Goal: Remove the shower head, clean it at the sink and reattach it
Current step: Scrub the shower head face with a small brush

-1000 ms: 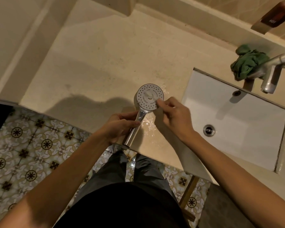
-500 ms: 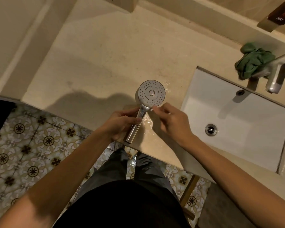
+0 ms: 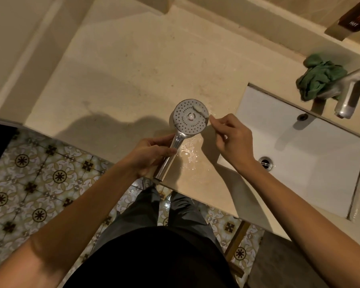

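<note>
The chrome, round-faced shower head (image 3: 190,119) is gripped by its handle in the left hand (image 3: 152,154), long axis running up and away, face upturned; the right hand (image 3: 232,138), fingers pinched together, is held at the face's right rim.

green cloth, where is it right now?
In the head view, the green cloth lies bunched on the counter at upper right, behind the sink and against the base of the chrome faucet, untouched by either hand.

I am standing in a home bathroom: a white sink (image 3: 312,163) with chrome tap (image 3: 350,91) is sitting in the beige bench (image 3: 133,69), patterned floor tiles (image 3: 40,183) below.
</note>
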Demonstrator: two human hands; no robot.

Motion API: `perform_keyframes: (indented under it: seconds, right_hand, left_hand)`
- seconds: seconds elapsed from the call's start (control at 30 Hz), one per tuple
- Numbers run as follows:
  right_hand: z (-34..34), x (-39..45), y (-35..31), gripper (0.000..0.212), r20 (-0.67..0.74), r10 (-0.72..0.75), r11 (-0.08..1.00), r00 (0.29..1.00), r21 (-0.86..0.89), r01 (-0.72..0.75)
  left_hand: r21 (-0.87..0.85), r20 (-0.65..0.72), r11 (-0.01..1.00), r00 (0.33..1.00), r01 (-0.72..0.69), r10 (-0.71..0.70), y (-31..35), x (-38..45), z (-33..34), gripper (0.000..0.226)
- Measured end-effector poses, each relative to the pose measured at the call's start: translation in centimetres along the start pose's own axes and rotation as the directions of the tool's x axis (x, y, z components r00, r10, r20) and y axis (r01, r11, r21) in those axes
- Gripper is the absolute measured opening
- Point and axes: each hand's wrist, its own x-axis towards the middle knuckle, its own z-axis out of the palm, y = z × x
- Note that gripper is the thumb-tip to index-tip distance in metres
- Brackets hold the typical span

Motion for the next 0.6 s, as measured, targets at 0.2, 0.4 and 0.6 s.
perform_keyframes:
  seconds: [0.2,0.4,0.6]
  right_hand:
    - [0.7,-1.5,-2.5,0.031,0.138,-0.095,0.992,0.986,0.101,0.081]
    - [0.4,0.9,-0.9,0.026,-0.092,0.247,0.966,0.965,0.106,-0.238]
    - [0.4,-0.3,-1.8,0.024,0.017,0.144,0.981,0.989,0.129,-0.145]
  left_hand:
    - [-0.052,0.023,0.999,1.0,-0.002,0.003,-0.3,-0.1,-0.3,0.046]
    - [-0.05,0.031,0.998,0.999,-0.025,0.026,0.3,0.5,-0.2,0.044]
    - [-0.088,0.108,0.996,0.994,-0.007,0.017,-0.3,0.6,-0.2,0.044]
